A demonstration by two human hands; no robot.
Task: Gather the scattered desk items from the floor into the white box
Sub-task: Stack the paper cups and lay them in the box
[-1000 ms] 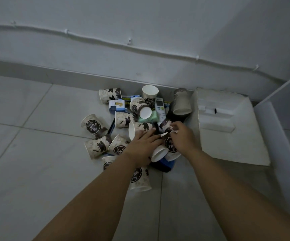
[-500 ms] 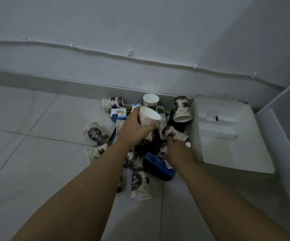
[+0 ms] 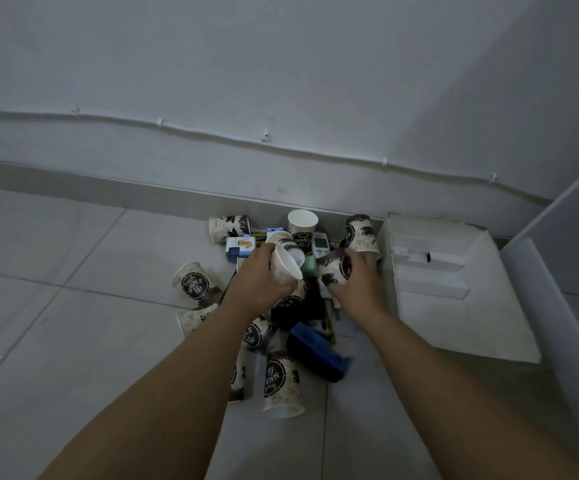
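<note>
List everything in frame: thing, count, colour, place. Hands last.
Paper cups: about a dozen, white with dark print, heaped on the floor by the wall; exact count unclear.
White box: one, open, right of the heap.
Blue block: one, near edge of the heap.
Small carton: one, blue and white, far left of the heap.
Remote-like device: one, white, by the wall.
Left hand: grips a lifted cup.
Right hand: grips a printed cup.
</note>
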